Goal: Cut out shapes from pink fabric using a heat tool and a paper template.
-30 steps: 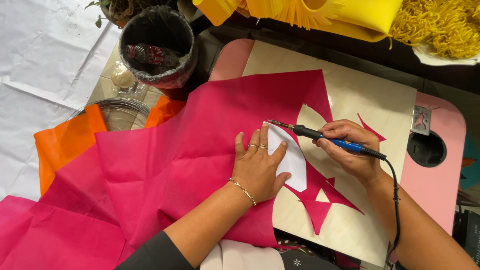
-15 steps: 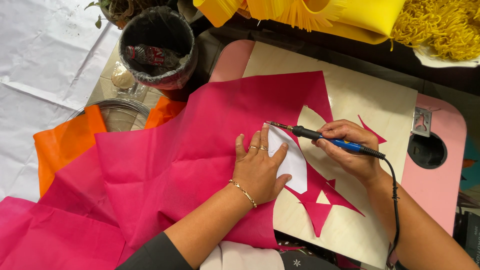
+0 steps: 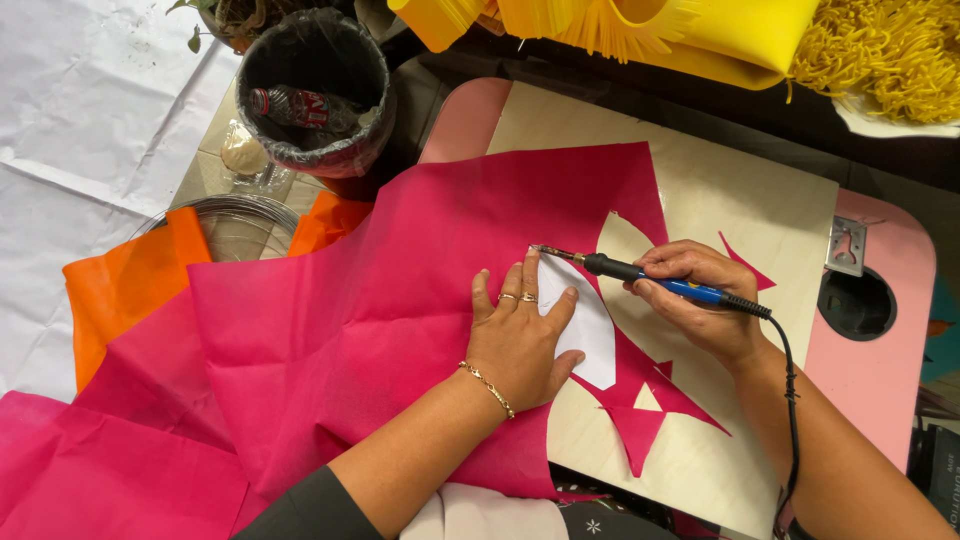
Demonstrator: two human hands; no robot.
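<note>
Both hands work: left hand [image 3: 520, 345] flat on white template [image 3: 585, 325], right hand [image 3: 695, 300] gripping hot cutter [image 3: 640, 275].

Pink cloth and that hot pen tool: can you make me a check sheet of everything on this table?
Surface: pale wooden board lying on a pink table.
Job's things: pink fabric spread over the board, with shapes cut out of it; white paper template lying on it; blue-handled heated cutting tool, tip at the template's top edge.
Clutter: pink offcuts on the board.
Hands: left hand flat on the template, fingers spread; right hand grips the tool like a pen.
Cables: black cord runs from the tool along the right forearm.
Surroundings: orange fabric, lined bin holding a bottle, yellow fringed material, white sheet.
</note>
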